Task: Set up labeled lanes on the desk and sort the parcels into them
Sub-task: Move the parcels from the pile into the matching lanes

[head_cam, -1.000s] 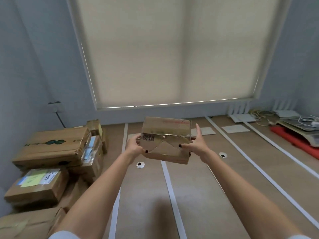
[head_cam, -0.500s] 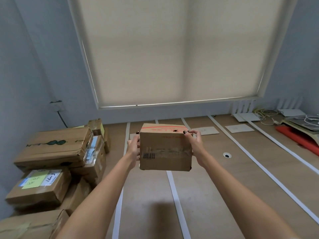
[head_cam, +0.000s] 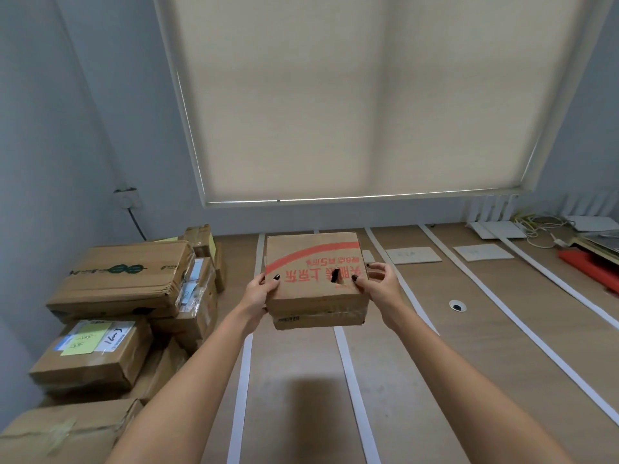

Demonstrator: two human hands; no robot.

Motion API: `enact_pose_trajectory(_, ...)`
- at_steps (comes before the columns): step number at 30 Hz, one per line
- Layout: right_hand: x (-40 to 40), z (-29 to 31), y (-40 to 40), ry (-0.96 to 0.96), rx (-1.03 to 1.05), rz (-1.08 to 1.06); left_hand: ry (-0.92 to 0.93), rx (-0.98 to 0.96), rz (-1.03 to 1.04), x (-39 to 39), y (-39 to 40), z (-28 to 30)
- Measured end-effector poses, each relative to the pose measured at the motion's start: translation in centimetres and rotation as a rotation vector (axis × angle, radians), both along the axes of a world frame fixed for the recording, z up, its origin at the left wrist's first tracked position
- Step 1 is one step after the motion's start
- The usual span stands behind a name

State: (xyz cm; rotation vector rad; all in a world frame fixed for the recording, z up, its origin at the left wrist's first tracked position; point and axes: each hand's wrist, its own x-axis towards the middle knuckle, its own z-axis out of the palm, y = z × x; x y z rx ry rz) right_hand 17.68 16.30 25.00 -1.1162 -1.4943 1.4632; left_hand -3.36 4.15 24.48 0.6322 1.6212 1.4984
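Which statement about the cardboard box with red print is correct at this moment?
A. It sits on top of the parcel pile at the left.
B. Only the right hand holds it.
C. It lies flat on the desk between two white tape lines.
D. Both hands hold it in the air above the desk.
D: the left hand and right hand grip opposite sides of the box, lifted above the desk.

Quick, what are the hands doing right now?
Left hand: grips the left side of the cardboard parcel.
Right hand: grips the parcel's right side.
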Motion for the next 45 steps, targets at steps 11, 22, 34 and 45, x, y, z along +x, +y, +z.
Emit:
enact_pose_trajectory(11,-0.8,0.9,-0.3,0.124,-0.155,0.107,0.053,0.150,0.046,-0.7,-0.3,0.7)
enact_pose_trajectory(22,-3.1,-0.2,0.9,-0.035,-0.203,0.069,0.039,0.140,0.093,-0.9,0.5,0.4)
enact_pose_trajectory(34,-2.6,-2.5,0.8,-0.119,-0.101,0.133,0.049,0.055,0.101,-1.2,1.1,-2.2)
enact_pose_trajectory(45,-0.2,-7.6,0.9,-0.304,-0.118,0.111,-0.011,-0.094,0.059,1.2,2.6,-9.1)
